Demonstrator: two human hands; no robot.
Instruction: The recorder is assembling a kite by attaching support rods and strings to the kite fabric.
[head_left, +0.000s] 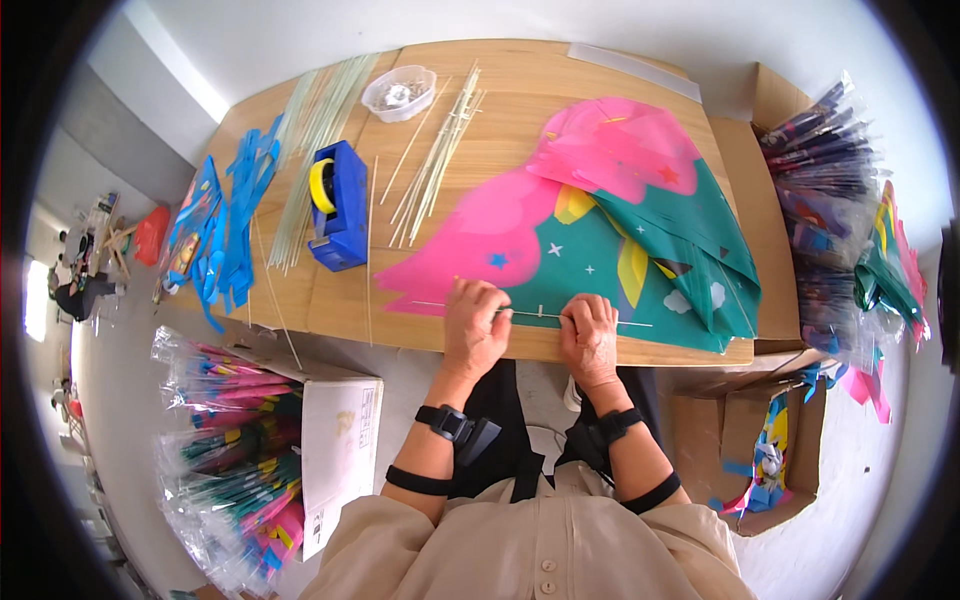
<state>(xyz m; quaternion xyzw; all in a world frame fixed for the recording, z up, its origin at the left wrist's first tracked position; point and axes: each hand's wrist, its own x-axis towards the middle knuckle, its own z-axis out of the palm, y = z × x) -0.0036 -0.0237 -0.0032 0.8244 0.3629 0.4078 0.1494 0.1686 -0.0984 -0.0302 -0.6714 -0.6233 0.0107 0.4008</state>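
Note:
A pink and green printed fabric sheet with stars, clouds and yellow shapes lies spread over the table, its right part folded in loose layers. Along its near edge runs a thin white rod, with a small pale piece at its middle. My left hand is closed on the rod near the pink corner. A short way to the right, my right hand pinches the same rod, which sticks out past the fingers. Whether the fingertips also grip the fabric edge is hidden.
On the wooden table stand a blue tape dispenser, a clear tub, bundled thin rods and blue strips. Boxes with plastic-wrapped packs flank the table. An open carton sits below right.

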